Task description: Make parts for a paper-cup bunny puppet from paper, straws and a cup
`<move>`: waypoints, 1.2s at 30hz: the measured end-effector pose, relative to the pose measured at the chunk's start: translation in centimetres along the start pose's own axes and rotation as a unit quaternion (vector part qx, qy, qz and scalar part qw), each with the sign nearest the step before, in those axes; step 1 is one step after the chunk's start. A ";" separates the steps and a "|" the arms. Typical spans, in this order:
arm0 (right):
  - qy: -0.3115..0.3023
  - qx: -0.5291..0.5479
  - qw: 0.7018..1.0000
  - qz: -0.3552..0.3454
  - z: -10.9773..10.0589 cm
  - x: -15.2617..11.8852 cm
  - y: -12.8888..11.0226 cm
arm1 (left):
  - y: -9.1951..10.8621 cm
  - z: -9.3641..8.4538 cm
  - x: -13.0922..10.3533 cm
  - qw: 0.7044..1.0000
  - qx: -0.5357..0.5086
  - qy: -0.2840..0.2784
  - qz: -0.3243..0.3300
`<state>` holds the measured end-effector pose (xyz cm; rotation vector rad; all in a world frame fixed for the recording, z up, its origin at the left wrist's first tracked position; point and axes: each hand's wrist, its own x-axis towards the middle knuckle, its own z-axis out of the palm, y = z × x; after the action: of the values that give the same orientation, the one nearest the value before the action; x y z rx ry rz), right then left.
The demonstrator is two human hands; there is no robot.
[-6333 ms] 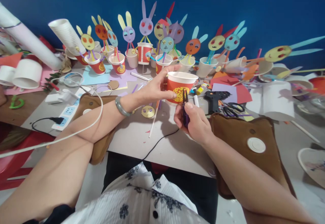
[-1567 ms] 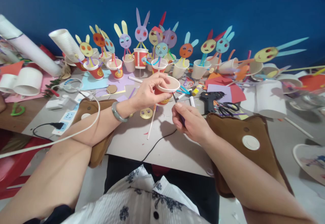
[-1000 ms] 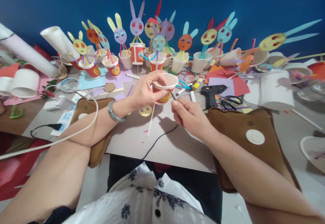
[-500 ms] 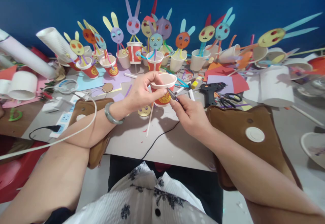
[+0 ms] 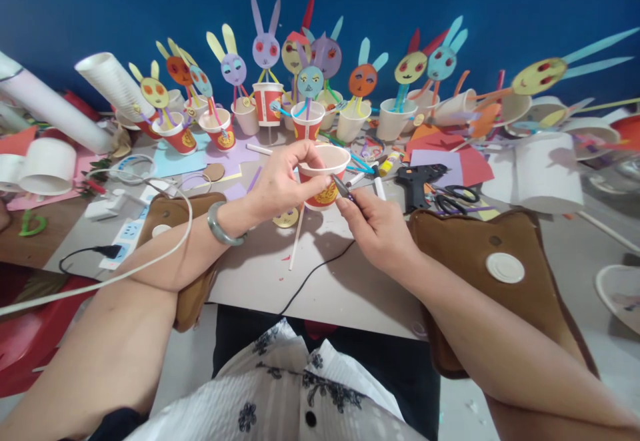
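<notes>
A red paper cup point(image 5: 325, 184) with a yellow print and white rim stands in front of me. My left hand point(image 5: 285, 184) reaches over it from the left, closed on it with fingers at the rim and thumb across the front. My right hand point(image 5: 377, 224) is wrapped around a small dark pointed tool point(image 5: 343, 188), whose exact kind I cannot make out. Its tip is at the cup's front, close to my left thumb. Below the cup, a yellow paper disc with a drawn face point(image 5: 287, 217) and a white stick point(image 5: 296, 241) lie on the table.
Paper bunny figures in cups point(image 5: 310, 81) line the back. A black glue gun point(image 5: 419, 184) and black-handled scissors point(image 5: 453, 199) lie to the right. A brown pouch point(image 5: 465, 308) is by my right arm. A power strip point(image 5: 131, 230) and white cable point(image 5: 170, 248) are on the left.
The view has shifted very slightly. Both hands keep nearly the same pose at the cup, and the tool's tip sits a touch lower beside my left thumb.
</notes>
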<state>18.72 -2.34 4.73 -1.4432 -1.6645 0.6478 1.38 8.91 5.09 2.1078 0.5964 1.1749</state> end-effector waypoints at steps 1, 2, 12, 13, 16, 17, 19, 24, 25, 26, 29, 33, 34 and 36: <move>-0.002 0.002 1.000 0.000 0.0 0.0 0.0 | 0.1 0.0 0.0 1.000 0.003 -0.001 0.000; -0.003 0.004 1.000 -0.001 0.0 0.0 0.0 | 0.2 0.0 0.0 1.000 0.004 -0.002 -0.001; -0.001 0.000 1.000 -0.003 -0.1 0.0 -0.1 | 0.5 0.0 0.0 1.000 0.004 0.004 -0.002; -0.001 0.000 1.000 -0.002 -0.1 0.1 -0.1 | 0.5 0.0 0.0 1.000 0.007 0.006 -0.004; 0.001 0.003 1.000 0.002 -0.1 0.1 0.0 | 0.4 0.1 -0.1 1.000 0.012 0.003 0.000; 0.002 0.004 1.000 0.004 -0.1 0.1 0.0 | 0.4 0.1 -0.1 1.000 0.012 0.004 0.003; -0.001 0.000 1.000 0.008 -0.2 0.1 0.0 | 0.4 0.2 -0.1 1.000 0.012 0.008 0.009; -0.010 -0.061 0.998 0.020 -0.5 0.1 0.1 | 0.5 0.3 -0.4 0.997 0.058 0.028 0.041; -0.009 -0.078 0.997 0.021 -0.5 0.1 0.1 | 0.5 0.3 -0.5 0.996 0.074 0.029 0.049; -0.006 -0.093 0.995 0.023 -0.5 0.1 0.1 | 0.5 0.3 -0.6 0.994 0.089 0.029 0.056; -0.001 -0.106 0.994 0.027 -0.6 0.2 0.1 | 0.3 0.4 -0.9 0.988 0.129 0.036 0.071; -0.035 0.007 0.998 0.058 -0.6 0.3 -0.3 | 0.0 0.5 -0.9 0.980 0.161 0.044 0.109; -0.054 0.056 0.994 0.080 -0.6 0.3 -0.4 | 0.0 0.6 -0.9 0.978 0.165 0.046 0.121; -0.098 0.158 0.973 0.135 -0.5 0.3 -0.5 | -0.1 0.6 -0.9 0.974 0.170 0.051 0.140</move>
<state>18.88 -2.20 5.47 -1.4156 -1.4375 1.1846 1.40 8.16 4.27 2.4961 0.5946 1.4259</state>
